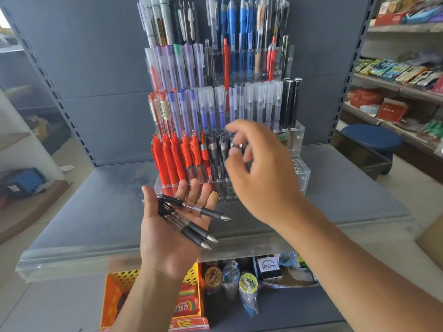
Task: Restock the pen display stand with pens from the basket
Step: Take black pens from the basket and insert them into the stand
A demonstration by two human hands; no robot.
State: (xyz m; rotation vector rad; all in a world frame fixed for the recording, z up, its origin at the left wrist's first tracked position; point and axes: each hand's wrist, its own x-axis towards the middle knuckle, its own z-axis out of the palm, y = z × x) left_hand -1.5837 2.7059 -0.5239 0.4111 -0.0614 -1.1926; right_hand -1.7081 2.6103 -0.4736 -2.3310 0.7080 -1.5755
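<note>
**Head view: black pens for the stand's front row**

Low in the frame, under the shelf (96,212), an orange basket (119,279) shows its perforated rim. Above it the left hand (167,236) lies palm up with fingers straight, released, and three black pens (191,226) rest loose across the palm, tips pointing right. Just beyond, at centre frame, the right hand (261,178) reaches into the lowest tier of the pen display stand (297,140). Its fingers curl about something dark with a silver glint, but blur hides whether it grips. That tier holds red pens (170,161) on the left and a few stocked black pens (219,159) beside them. Bare slots (299,168) show further right.

To do this step well, I judge each pen should go in upright, tip down, into the next free slot beside its black fellows. The palm should stay level so the loose pens do not roll off.
</note>
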